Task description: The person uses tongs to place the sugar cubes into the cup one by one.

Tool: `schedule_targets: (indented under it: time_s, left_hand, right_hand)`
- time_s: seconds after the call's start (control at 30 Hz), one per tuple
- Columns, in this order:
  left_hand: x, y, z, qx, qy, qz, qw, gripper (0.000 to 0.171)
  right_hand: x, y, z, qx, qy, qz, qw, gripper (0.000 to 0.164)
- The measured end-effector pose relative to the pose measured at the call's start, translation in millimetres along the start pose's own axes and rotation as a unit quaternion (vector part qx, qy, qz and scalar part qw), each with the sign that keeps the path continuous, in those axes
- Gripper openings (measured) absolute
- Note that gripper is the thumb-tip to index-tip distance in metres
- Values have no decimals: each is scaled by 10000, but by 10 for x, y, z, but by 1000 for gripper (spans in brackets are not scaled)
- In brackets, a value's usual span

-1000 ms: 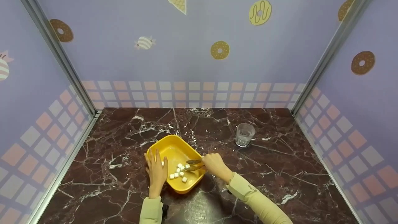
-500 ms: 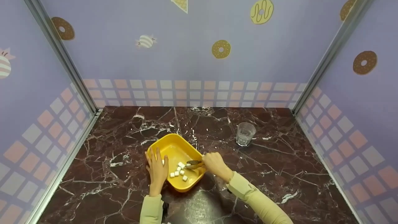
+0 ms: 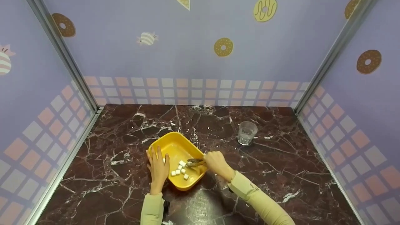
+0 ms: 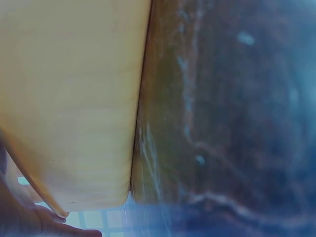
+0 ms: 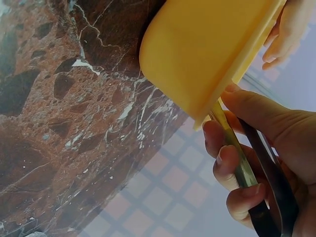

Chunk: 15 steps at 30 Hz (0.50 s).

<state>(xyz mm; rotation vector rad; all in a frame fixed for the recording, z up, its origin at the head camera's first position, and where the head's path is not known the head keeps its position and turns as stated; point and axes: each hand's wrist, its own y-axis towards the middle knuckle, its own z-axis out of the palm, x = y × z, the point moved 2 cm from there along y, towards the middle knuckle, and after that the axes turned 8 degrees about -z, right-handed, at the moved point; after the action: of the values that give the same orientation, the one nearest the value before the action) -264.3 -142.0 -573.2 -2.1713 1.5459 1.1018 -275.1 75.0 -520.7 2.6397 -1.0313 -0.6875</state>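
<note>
A yellow plastic tub (image 3: 176, 139) stands on the marble table, with several white cubes (image 3: 178, 172) on its floor. My left hand (image 3: 158, 170) holds the tub's left wall, spanning the rim with the thumb side inside and other fingers outside. In the left wrist view, part of that left hand (image 4: 29, 212) shows below the tub's edge. My right hand (image 3: 216, 162) grips metal tongs (image 3: 197, 162) over the right rim. Their tips are close together at a white cube; whether they clamp it is hard to see. The right wrist view shows fingers curled round the tongs (image 5: 270, 170).
A clear drinking glass (image 3: 247, 133) stands upright at the back right, beyond the right hand. Small bright specks and streaks lie on the table (image 3: 125, 187) behind the tub. Patterned purple walls enclose the back and both sides.
The tong tips, spread apart a second ago, have closed toward each other around the cube beside them. The left hand and tub keep their places; the whole view has shifted slightly.
</note>
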Motion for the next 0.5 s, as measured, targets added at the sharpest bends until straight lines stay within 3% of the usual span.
schedule_targets:
  time_s: [0.5]
  left_hand:
    - [-11, 5, -10, -27, 30, -27, 10000, 51]
  right_hand:
    - [-53, -9, -112, 224, 357, 103, 9991, 15]
